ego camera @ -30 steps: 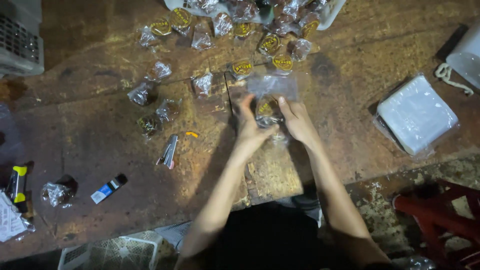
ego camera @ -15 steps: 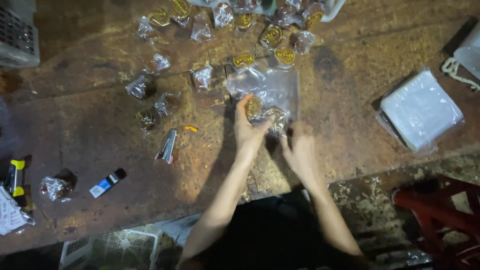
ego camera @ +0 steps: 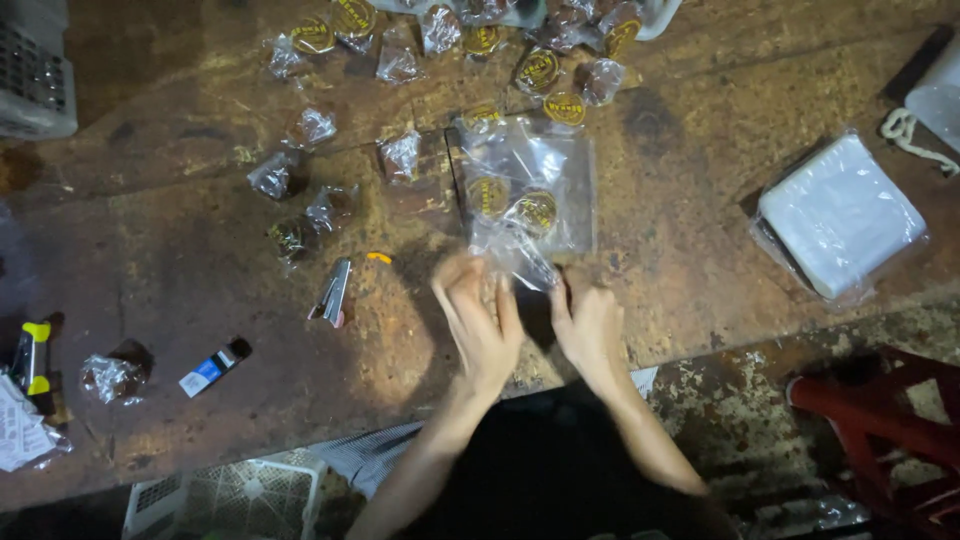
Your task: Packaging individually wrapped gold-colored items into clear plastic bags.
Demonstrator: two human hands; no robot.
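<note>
**Two hands at the open end of a clear bag on a worn wooden table**

At the far left edge a grey crate [ego camera: 35,75] sits at the top, with a yellow-and-black tool [ego camera: 32,358] and a small wrapped piece [ego camera: 108,377] lower down. Next comes a small blue-and-white box [ego camera: 213,367], then a metal stapler [ego camera: 334,293] with a tiny orange bit [ego camera: 379,258] just beside it. Loose wrapped sweets [ego camera: 309,126] lie scattered above, and more with round yellow labels [ego camera: 540,68] crowd the top edge.

Toward the middle, the left hand [ego camera: 478,318] is blurred; its fingers curl at the crumpled near end of the clear plastic bag [ego camera: 545,175], seemingly pinching it, though the grasp cannot be told for sure. The bag lies flat on the wooden table [ego camera: 160,230], just beyond both hands, with two yellow-labelled pieces [ego camera: 512,203] inside. The right hand [ego camera: 590,325] sits just beside, fingers bent loosely, its tips at the bag's edge; whether it grips is unclear.

Further right lies a stack of clear bags [ego camera: 840,215], with a red stool [ego camera: 885,420] below.
</note>
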